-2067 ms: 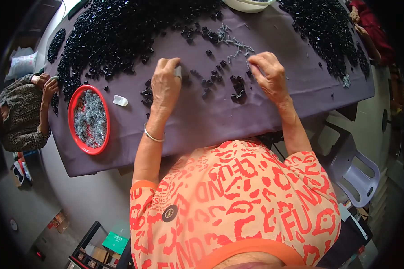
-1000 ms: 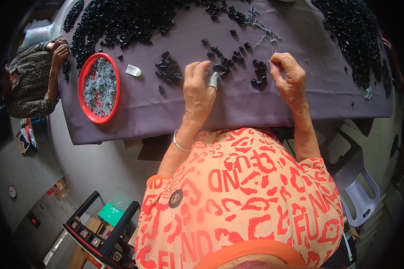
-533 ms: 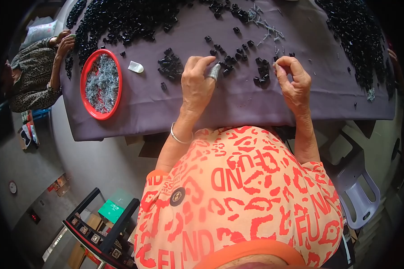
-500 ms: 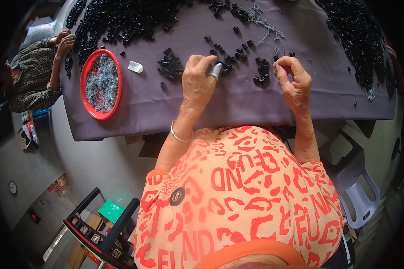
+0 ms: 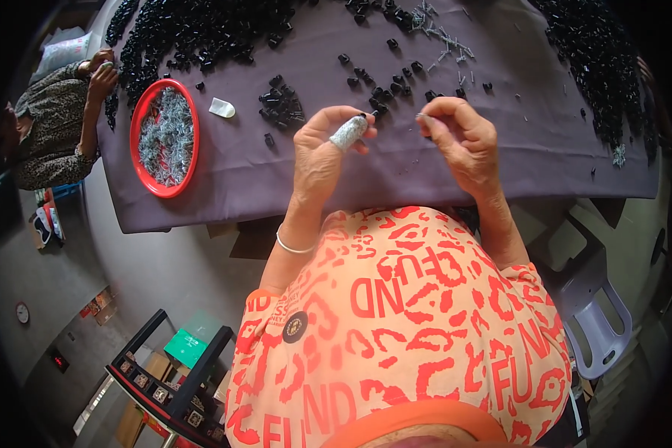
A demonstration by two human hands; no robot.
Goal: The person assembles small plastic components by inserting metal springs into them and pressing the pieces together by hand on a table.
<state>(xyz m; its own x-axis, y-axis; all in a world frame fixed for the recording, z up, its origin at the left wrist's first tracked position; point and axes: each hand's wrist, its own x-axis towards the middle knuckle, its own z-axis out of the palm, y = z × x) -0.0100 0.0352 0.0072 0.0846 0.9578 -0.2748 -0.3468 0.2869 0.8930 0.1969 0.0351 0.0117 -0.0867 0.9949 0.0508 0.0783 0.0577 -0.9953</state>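
Above the near part of the cloth, my left hand (image 5: 317, 157) pinches a small black plastic piece (image 5: 364, 115) between fingertips and thumb. A greyish-white wrap (image 5: 349, 134) covers that thumb. A short way to its right, my right hand (image 5: 470, 149) has thumb and forefinger pressed together on a tiny silvery pin (image 5: 421, 116); its far end is hard to make out. The two hands are apart, fingertips facing each other. Beyond them lie loose black pieces (image 5: 381, 95), and a small heap of black pieces (image 5: 281, 104) sits left of my left hand.
A red oval basket (image 5: 195, 149) full of silvery parts stands at the left, beside a white finger cot (image 5: 222, 108). Large black piles (image 5: 201, 33) and scattered pins (image 5: 448, 41) cover the far side. Across the left edge, a person (image 5: 56, 123) works. A grey chair (image 5: 601, 328) stands right.
My left hand has lifted off the loose pieces, drawn nearer and turned its wrapped thumb up, now with a black piece. My right hand has moved left toward it.
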